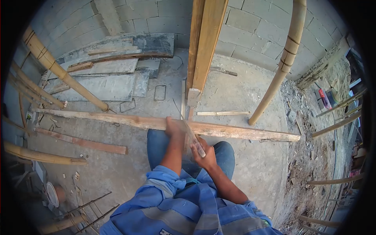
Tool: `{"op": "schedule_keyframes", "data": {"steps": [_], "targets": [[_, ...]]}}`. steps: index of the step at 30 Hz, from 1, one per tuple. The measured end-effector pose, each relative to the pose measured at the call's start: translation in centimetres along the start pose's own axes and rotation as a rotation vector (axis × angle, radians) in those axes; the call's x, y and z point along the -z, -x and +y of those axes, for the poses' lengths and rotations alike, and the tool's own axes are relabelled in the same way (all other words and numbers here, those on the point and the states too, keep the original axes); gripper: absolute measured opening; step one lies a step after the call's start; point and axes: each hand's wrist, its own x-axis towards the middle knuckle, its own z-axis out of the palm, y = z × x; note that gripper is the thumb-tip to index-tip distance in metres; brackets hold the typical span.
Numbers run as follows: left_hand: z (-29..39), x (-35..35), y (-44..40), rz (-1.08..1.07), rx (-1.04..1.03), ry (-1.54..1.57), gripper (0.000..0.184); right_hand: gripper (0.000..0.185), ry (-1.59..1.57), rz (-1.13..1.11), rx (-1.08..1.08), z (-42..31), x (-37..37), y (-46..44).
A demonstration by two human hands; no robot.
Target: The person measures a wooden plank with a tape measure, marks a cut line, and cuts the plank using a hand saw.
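A long, rough wooden plank lies crosswise in front of my knees. My left hand is closed around the plank near its middle, slightly blurred by motion. My right hand grips the pale, worn handle of what looks like a hand saw, just right of my left hand. Its thin blade, seen nearly edge-on, slants across the plank and points away to the upper left. Teeth cannot be made out, and my hands partly hide where blade and plank meet.
An upright timber post stands ahead. Bamboo poles lean at left and right. Boards are stacked by the block wall. A loose plank and a short batten lie on the concrete floor; rubble lines the right.
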Motion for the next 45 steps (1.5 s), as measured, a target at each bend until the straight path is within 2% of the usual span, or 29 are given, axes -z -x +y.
{"op": "schedule_keyframes", "data": {"steps": [1,3,4,7,9,11,12,13,15,17,18,21,22,24,25,27,28,30,32,36,38,39,40,42,45], "targets": [[0.7,-2.1,-0.1,0.017,-0.019,-0.056,0.069,0.05,-0.021,0.075,0.056,-0.3,1.3,2.2],[0.7,-0.5,0.4,0.124,-0.032,-0.217,0.071,0.05,-0.063,0.119,0.061,0.1,4.6,11.6],[0.5,-1.0,0.3,0.109,-0.023,-0.185,0.071,0.05,-0.083,0.132,0.074,0.3,5.8,12.8],[0.0,-0.8,0.3,0.07,-0.011,-0.144,0.072,0.049,-0.077,0.127,0.102,-1.2,4.8,9.4],[0.3,-0.2,1.2,0.061,-0.009,-0.154,0.072,0.047,0.026,0.066,0.071,0.6,-0.4,-0.3],[1.7,-1.6,1.5,0.036,-0.005,-0.19,0.073,0.047,-0.026,0.103,0.024,-0.6,-2.6,-5.9],[1.6,0.1,1.6,0.059,0.012,-0.245,0.073,0.048,-0.023,0.065,0.016,-0.4,-2.5,-3.9],[0.5,0.0,0.8,0.038,0.025,-0.052,0.072,0.048,-0.023,0.044,-0.004,-0.2,-1.7,-0.4],[0.4,-1.9,-0.4,0.032,-0.039,-0.06,0.071,0.05,-0.046,0.088,0.068,-1.2,1.7,3.6],[-0.7,1.0,-0.6,0.058,-0.025,-0.081,0.07,0.05,-0.044,0.115,0.076,-1.7,5.3,12.6],[-0.6,0.6,-0.5,0.026,-0.006,-0.06,0.069,0.051,-0.012,0.13,0.108,-1.9,6.5,13.7],[0.1,-0.8,0.4,0.0,0.003,-0.076,0.068,0.051,-0.07,0.098,0.056,0.5,3.1,8.8],[0.1,-0.4,0.6,0.018,0.005,-0.086,0.068,0.051,-0.033,0.108,0.114,0.7,0.8,3.5],[1.6,-0.7,2.5,-0.026,0.011,-0.06,0.068,0.05,-0.013,0.093,0.079,-0.2,-2.1,-5.4],[1.8,0.1,3.2,-0.03,0.019,-0.063,0.069,0.05,-0.02,0.083,0.053,-1.1,-2.5,-6.6],[1.3,1.3,2.6,0.026,0.021,-0.059,0.067,0.047,-0.059,0.121,0.073,-0.6,-2.1,-1.0],[1.2,-0.4,2.4,0.03,0.025,-0.021,0.067,0.046,-0.058,0.146,0.122,-0.5,-0.7,1.0],[1.0,0.2,1.6,0.094,-0.001,-0.097,0.065,0.054,-0.087,0.125,0.027,-0.4,2.6,8.9],[0.2,-0.8,0.4,0.096,-0.005,-0.096,0.065,0.053,-0.022,0.14,0.09,-1.1,5.4,13.7],[0.7,-0.3,1.9,0.066,0.002,-0.131,0.066,0.05,-0.019,0.091,0.032,0.5,0.4,4.1],[1.7,-1.4,1.9,-0.05,0.027,-0.039,0.067,0.049,-0.018,0.089,0.065,0.1,-0.9,-4.3],[1.3,0.0,1.9,-0.073,0.053,-0.014,0.069,0.049,-0.034,0.071,0.077,-0.1,-1.0,-5.2],[0.8,2.1,2.2,-0.001,0.059,-0.048,0.066,0.049,-0.062,0.056,0.065,0.0,-1.5,-4.1],[1.5,-0.6,2.8,0.044,0.042,-0.081,0.062,0.048,-0.045,0.143,0.14,0.1,0.2,1.7],[0.6,0.2,1.0,0.077,0.023,-0.131,0.068,0.048,-0.098,0.158,0.101,-1.7,4.8,10.7]]}}
